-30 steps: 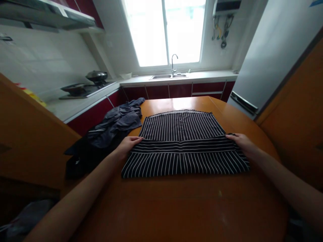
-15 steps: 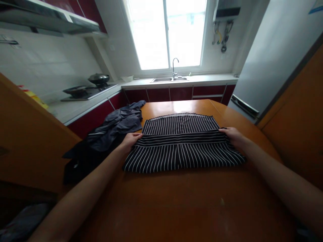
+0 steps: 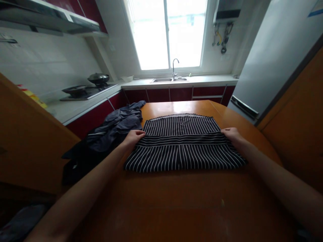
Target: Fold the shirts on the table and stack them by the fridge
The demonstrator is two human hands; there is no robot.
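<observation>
A black garment with white stripes (image 3: 181,156) lies spread on the wooden table in front of me; its exact kind I cannot tell. A band with crosswise stripes runs across its middle, while the parts above and below carry lengthwise stripes. At the band's left end, my left hand (image 3: 134,137) pinches the cloth between thumb and fingers. My right hand (image 3: 231,134) grips the opposite end in the same way. Between the two hands the band is stretched nearly straight.
Dark clothes (image 3: 116,124) are heaped at the table's left edge. Beyond the wooden table (image 3: 176,201) are a counter with a sink (image 3: 163,80) and a stove with a lidded pan (image 3: 98,78). A fridge (image 3: 262,57) stands at the right.
My left hand has shifted slightly up and to the right along the cloth edge. My right hand has moved slightly right. Both still hold the garment, which lies almost the same.
</observation>
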